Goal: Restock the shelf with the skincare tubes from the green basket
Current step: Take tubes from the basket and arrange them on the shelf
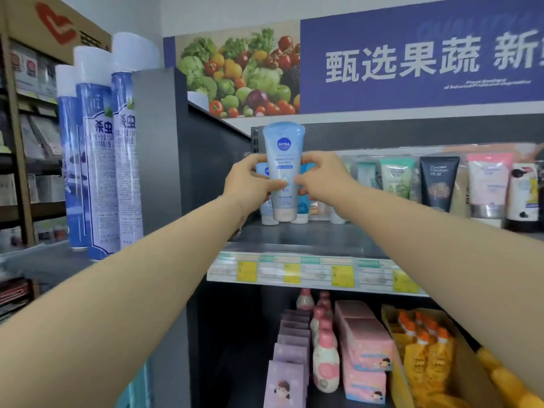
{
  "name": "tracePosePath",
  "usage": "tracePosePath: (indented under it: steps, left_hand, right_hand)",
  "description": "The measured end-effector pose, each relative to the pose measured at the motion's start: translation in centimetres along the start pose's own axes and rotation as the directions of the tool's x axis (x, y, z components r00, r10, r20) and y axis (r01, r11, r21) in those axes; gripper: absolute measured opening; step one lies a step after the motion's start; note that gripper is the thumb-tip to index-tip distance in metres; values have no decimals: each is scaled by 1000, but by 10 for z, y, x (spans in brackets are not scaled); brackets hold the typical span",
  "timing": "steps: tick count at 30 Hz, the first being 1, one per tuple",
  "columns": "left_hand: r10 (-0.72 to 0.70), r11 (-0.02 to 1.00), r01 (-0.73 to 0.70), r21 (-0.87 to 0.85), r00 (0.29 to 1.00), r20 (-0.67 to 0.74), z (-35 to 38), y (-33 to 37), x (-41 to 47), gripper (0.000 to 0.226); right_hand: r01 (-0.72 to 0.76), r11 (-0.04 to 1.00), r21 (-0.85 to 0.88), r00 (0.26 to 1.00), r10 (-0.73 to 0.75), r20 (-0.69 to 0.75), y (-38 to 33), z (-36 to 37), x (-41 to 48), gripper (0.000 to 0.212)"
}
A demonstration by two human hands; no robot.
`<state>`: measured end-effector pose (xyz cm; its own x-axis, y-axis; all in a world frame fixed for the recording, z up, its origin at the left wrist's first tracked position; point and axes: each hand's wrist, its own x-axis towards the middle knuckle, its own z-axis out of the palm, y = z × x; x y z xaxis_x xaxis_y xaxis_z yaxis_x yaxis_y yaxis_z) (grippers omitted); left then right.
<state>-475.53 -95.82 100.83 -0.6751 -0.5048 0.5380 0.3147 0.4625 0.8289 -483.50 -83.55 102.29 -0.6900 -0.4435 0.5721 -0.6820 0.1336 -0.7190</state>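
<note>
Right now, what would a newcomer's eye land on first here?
The pale blue Nivea tube, held upright between the left hand and right hand at the left end of the upper shelf. Above it runs a blue banner with fruit and vegetables, and tall blue-and-white spray cans stand at the far left.

Pale wall [223,13] w/ blue veg banner [412,63]
</note>
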Motion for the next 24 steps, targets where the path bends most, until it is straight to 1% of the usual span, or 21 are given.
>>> tracePosePath:
  steps: [2, 4, 7, 11, 14, 18, 24]
  left_hand:
    - [-7, 1000, 8, 16, 1000, -16, -1, -12, 10, 44]
    - [-8, 999, 10, 45, 1000, -27, -1, -24, 19, 43]
    - [3, 996, 1, 86, 999, -41, -1, -36, 32, 42]
    - [11, 991, -5, 136, 999, -42, -3, -48, 47, 50]
    - [12, 984, -1, 177, 998, -64, -1, -57, 54, 48]
    - [-23, 975, 40, 218, 997, -79, 3, -66, 60, 43]
    - [-33, 971, 48, 236, 997, -67, 6, -69, 61, 45]
  right_hand:
    - [-23, 1000, 0, 999, 23, 22, 4, 10, 6, 37]
    - [-50, 999, 0, 998, 50, 41, 7, 20, 10, 40]
    - [-106, 993, 49, 993, 103, 49, 12, 33, 19, 43]
    - [-168, 982, 85, 984, 163, 64, 15, 49, 32, 44]
    - [-207, 975, 81, 978, 202, 59, 19, 61, 39, 36]
    - [-225, 972, 68, 974, 223, 36, 28, 77, 45, 38]
    - [-222, 973, 65, 975, 220, 30, 35, 83, 48, 39]
